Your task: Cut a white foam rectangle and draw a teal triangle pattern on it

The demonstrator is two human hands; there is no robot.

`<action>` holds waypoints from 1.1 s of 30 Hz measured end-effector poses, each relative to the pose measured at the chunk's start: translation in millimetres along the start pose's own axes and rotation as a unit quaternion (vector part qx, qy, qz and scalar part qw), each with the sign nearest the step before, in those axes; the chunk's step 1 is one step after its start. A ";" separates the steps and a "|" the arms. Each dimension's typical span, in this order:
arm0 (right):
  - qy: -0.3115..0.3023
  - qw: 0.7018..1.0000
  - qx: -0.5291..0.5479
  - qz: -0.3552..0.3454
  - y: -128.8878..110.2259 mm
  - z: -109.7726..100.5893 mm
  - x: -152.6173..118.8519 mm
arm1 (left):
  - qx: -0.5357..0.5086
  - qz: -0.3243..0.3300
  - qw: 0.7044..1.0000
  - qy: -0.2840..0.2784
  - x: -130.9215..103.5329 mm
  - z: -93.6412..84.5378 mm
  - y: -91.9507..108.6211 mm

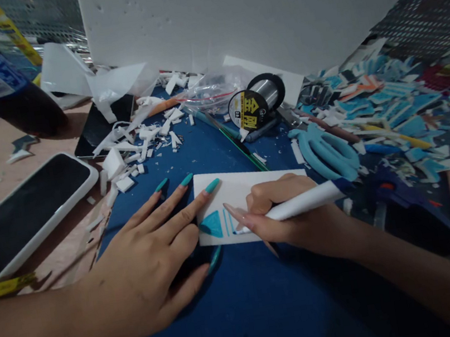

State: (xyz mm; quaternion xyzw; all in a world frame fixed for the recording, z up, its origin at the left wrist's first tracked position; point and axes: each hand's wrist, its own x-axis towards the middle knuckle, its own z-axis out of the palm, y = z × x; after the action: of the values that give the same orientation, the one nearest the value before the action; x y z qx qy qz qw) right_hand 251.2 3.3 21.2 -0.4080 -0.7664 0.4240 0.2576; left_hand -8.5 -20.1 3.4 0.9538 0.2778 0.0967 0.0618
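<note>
white strip (237, 195) lies flat on the blue mat (246, 311) in front of me, partly coloured teal | my left hand (154, 258) spread flat, fingertips pinning its left end | my right hand (291, 212) closed around the marker (302, 205), tip on the strip | looks light, thin, likely to slide or dent: hold by the edges, press gently

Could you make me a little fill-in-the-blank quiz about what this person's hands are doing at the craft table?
1. The right hand holds a white ____ whose tip rests on the white card.
2. The left hand lies flat, its fingers pressing the card's ____ edge.
3. The shape already coloured on the card is a blue ____.
4. The blue-handled scissors lie on the blue mat to the ____ of the card.

Missing words: marker; left; triangle; right
</note>
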 end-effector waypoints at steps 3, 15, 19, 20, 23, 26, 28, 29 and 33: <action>-0.004 1.000 0.005 -0.008 1.0 0.1 -0.4 | -0.006 -0.002 1.000 -0.008 -1.2 0.9 -1.6; -0.012 0.999 0.024 0.023 0.8 3.2 -3.5 | -0.014 -0.011 1.000 0.007 1.3 0.1 0.4; -0.021 0.998 0.033 0.040 0.1 4.8 -3.5 | 0.000 -0.002 1.000 0.003 2.6 -0.8 -0.3; -0.020 0.999 0.030 0.040 -0.5 4.7 -3.0 | 0.001 0.000 1.000 0.000 2.5 -0.8 -0.8; -0.006 1.000 0.006 0.011 -2.4 3.6 -0.8 | -0.001 -0.001 1.000 -0.002 1.1 -0.4 -1.5; 0.002 1.000 -0.015 -0.015 -3.3 2.4 0.8 | -0.005 -0.002 1.000 0.009 0.6 0.2 0.8; 0.002 1.000 -0.023 -0.014 -2.9 2.1 1.0 | -0.005 -0.009 1.000 0.019 1.4 0.6 3.2; 0.001 1.000 -0.024 -0.014 -2.5 2.1 0.9 | -0.005 -0.012 1.000 0.024 2.0 0.8 4.0; 0.042 0.999 -0.010 -0.015 -1.1 3.3 -0.1 | 0.004 -0.009 1.000 0.027 3.9 0.6 3.2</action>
State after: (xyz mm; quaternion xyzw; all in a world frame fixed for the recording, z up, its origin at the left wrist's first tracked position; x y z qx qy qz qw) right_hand 248.3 1.4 20.4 -0.4163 -0.7653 0.3949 0.2916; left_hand -3.5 -20.7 4.0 0.9485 0.2885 0.1204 0.0512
